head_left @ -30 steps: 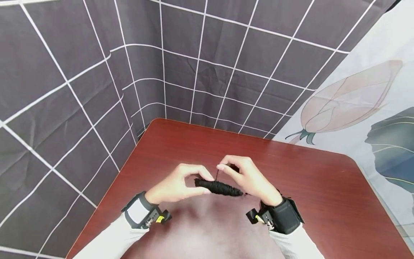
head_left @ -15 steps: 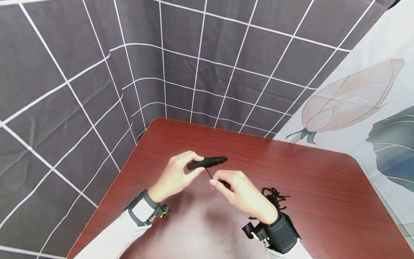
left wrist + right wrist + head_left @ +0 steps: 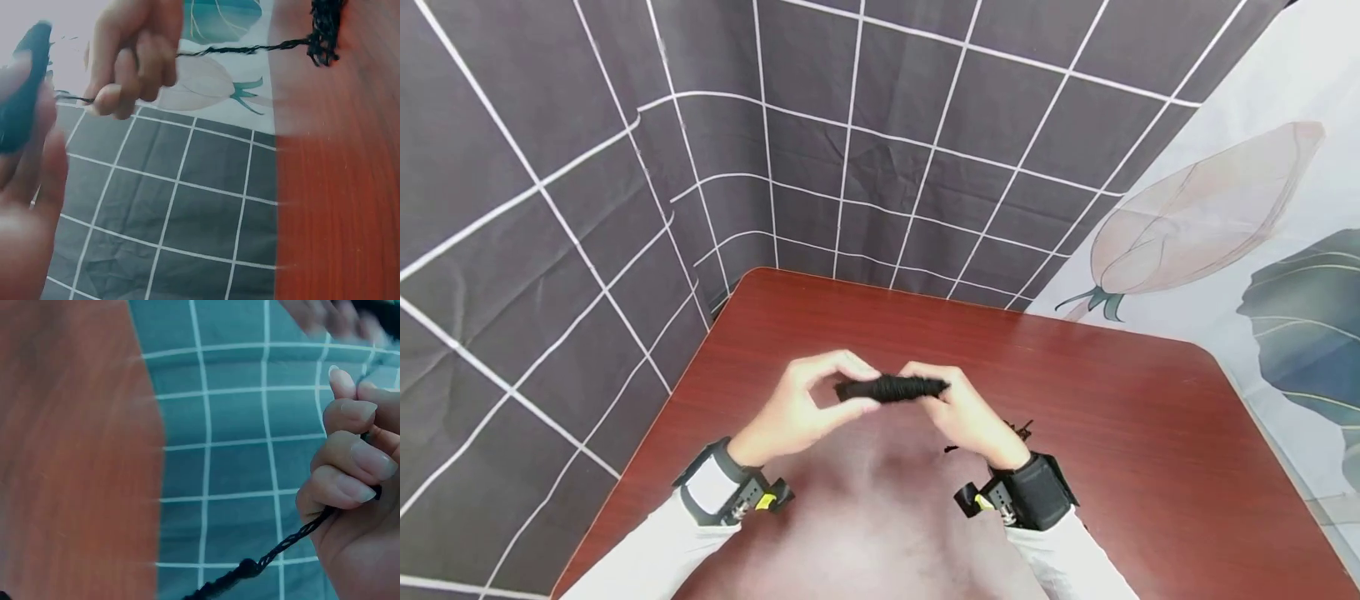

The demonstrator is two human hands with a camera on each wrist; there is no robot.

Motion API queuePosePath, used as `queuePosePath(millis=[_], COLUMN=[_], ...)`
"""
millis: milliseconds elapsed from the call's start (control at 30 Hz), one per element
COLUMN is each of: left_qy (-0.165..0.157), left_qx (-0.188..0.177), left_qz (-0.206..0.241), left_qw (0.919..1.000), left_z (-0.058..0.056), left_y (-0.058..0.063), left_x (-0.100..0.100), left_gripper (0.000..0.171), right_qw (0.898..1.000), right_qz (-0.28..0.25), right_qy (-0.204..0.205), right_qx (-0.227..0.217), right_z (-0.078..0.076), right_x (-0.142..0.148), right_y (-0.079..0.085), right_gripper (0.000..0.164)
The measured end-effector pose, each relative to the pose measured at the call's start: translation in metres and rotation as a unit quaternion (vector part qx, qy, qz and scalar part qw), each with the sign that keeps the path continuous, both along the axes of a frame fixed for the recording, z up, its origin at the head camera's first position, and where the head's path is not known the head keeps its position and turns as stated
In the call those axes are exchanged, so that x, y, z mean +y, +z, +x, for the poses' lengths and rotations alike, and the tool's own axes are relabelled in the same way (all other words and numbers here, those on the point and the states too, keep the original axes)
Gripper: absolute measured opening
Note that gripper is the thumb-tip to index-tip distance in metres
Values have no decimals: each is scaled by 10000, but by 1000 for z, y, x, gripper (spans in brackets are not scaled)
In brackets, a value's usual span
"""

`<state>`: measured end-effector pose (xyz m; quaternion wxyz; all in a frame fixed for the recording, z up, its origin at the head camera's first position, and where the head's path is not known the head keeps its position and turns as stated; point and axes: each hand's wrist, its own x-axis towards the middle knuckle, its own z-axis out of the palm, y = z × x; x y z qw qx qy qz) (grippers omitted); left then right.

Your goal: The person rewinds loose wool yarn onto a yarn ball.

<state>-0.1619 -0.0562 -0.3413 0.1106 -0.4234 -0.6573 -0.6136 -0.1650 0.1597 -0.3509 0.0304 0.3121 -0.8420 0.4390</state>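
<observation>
Passage over far tabletop (image 3: pixel 880 325); cord (image 3: pixel 240 50) obstructs beside right hand (image 3: pixel 966 417).

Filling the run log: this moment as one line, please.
left hand: pinches bundle | right hand: grips cord | cord: runs bundle to right hand to tangle | tangle: partly hidden in head view

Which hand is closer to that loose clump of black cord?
Right. The right hand is near the loose clump, holding a strand that runs to it; the left hand is farther off, beyond the right, gripping the wound black bundle.
</observation>
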Motion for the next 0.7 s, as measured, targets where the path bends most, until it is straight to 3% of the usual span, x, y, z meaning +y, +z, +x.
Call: queuePosePath(millis=[100,200,300,400,500,600,700], left_qy=[925,1803,2075,1759,963,169,-337], left_qx=[119,359,619,781,537,153,-128], left_qz=[45,-476,-1132,-1590,-1694,-1490,-976], left_qw=[9956,9818,9697,9683,9794,9886,9946], left_z=[-10,-19,-24,-25,-22,-16,-6], left_y=[-12,-25,-33,-39,-39,-32,-17], left_x=[-1,-3,-4,-5,-5,-5,-3], left_gripper=[23,21,19,19,19,19,21], right_qw=[9998,9986,9976,9966,9955,9964,9990], right_qz=[150,453,555,555,492,367,141], right_qy=[111,202,217,8,-290,-430,-323], right_qx=[46,172,361,613,760,640,291], right_z=[3,12,18,17,11,2,-5], right_x=[-5,-8,-5,0,7,11,12], right_y=[-15,-13,-2,14,26,29,21], right_gripper=[22,25,24,21,18,16,15])
